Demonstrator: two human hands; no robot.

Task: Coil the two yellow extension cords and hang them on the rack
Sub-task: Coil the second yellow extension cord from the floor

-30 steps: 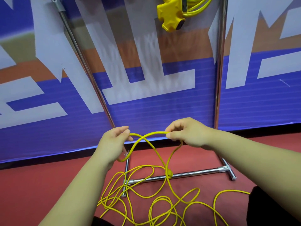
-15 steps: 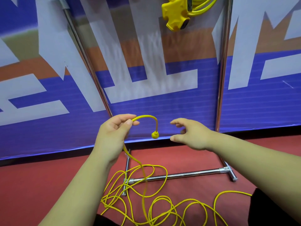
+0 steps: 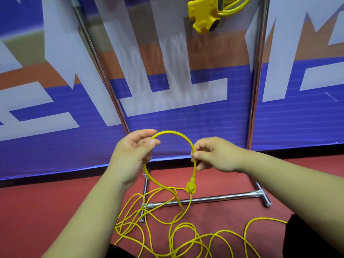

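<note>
The left hand (image 3: 134, 155) has a narrow grip: thumb and forefinger pinch the yellow extension cord (image 3: 175, 134) at the top of a short arch, with the other fingers curled loosely behind. The cord comes out again below this palm and curves down toward the floor (image 3: 46, 211).

The right hand (image 3: 216, 155) also has a tight grip, thumb and forefinger tip pinching the same cord where the arch comes down on its far side. Below that pinch a short length hangs straight, ending in the plug (image 3: 191, 188), which dangles clear of the hand, just above the heap. The rest of the cord lies in loose, overlapping loops on the red floor, some draped over the low crossbar of the rack (image 3: 257, 75).

Up at the top edge, a second yellow cord (image 3: 236, 6) hangs between the rack's chrome uprights with its socket block (image 3: 202, 15) pointing down. A blue, white and orange banner (image 3: 186, 118) stands behind.
</note>
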